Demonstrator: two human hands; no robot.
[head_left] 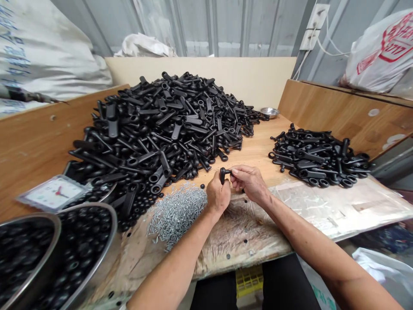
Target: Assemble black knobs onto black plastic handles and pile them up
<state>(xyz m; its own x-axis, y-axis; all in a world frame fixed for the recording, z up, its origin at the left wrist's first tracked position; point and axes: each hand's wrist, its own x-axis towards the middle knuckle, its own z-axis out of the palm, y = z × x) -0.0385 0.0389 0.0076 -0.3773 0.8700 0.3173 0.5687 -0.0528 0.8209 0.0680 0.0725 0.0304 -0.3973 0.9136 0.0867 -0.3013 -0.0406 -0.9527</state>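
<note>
Near left: two steel bowls [97,205] heaped with small black round parts; just beyond them, a square clock face [53,193] lying flat. Left of centre, stretching far: large pile of black plastic handles [161,125] on the wooden bench [258,146]. At the pile's near edge: loose heap of small silver screws [177,211]. Centre, near: left hand [217,193] curled, thumb and fingers pinching one black handle [222,174], held upright just above the bench. Right hand [250,183] meeting it from the right, thumb and forefinger pressed together on its upper end; anything between those fingertips too small to tell. Far, beyond the hands: small metal dish [269,112]. Right: smaller pile of like handles [319,161], well apart from the large one, touching a clear plastic sheet [338,206].
</note>
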